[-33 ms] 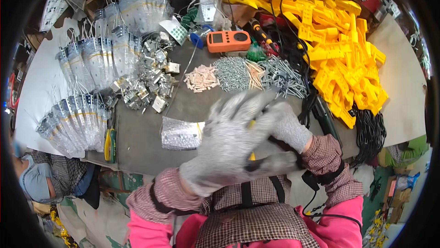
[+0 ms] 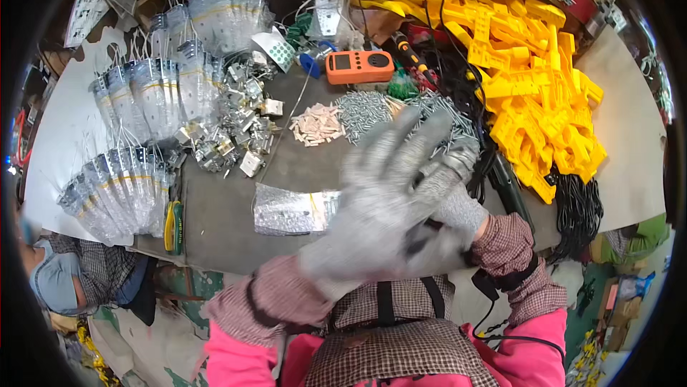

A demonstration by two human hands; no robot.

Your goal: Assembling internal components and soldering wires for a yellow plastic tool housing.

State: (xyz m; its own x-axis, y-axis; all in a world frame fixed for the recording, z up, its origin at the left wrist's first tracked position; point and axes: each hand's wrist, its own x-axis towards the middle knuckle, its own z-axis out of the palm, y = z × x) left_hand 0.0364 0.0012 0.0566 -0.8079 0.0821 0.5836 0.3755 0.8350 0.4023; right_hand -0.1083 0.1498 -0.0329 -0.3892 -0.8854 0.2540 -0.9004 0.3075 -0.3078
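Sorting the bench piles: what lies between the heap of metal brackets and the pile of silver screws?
In the head view, a small pile of pale wooden plugs lies on the table between the metal brackets and the silver screws.

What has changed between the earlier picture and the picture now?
Nothing has visibly changed. The gloved left hand lies over the gloved right hand above the table, both blurred. The clear bag, the screws and the yellow plastic parts lie as before.
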